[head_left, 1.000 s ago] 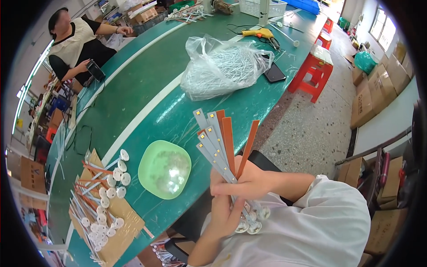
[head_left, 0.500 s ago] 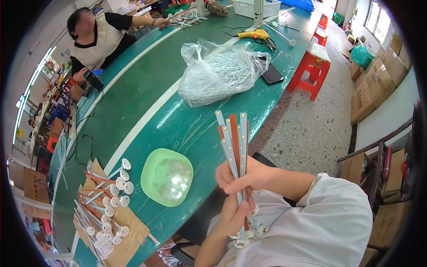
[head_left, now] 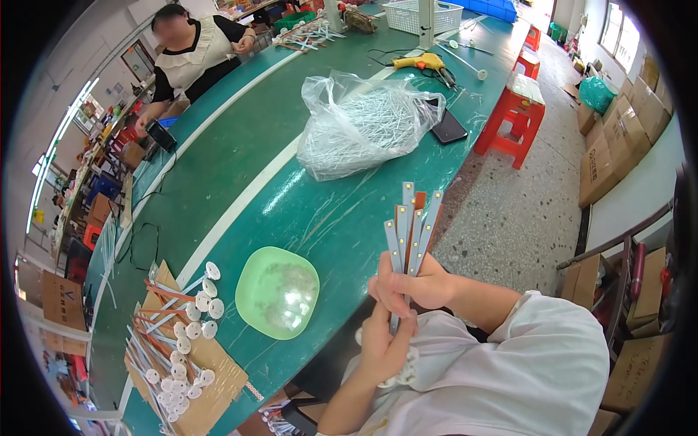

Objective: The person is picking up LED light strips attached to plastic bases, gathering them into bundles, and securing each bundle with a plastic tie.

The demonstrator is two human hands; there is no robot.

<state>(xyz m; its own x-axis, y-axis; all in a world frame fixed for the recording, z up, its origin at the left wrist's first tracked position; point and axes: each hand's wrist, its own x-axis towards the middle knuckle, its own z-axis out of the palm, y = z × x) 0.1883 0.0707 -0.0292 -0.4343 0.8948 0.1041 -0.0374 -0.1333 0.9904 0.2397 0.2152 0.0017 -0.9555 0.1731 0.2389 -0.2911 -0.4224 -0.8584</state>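
Note:
A bunch of LED strips, some with the grey, chip-studded face showing and some orange-brown, fans upward from my two hands. My right hand is closed round the middle of the bunch. Just below it, my left hand grips the lower part. White round end pieces show beside my left hand, partly hidden by it. To the left on the table sits a light green square bowl. Beyond my hands lies a clear plastic bag full of thin white strips.
More strips with white round ends lie on flattened cardboard at left. A yellow glue gun, dark phone and white basket lie farther off. Red stools flank the table. A co-worker sits opposite.
Both hands and the strip bunch have shifted to the right, and the strips' tops now fan differently. The co-worker's raised hand has drawn back from the far pile of strips.

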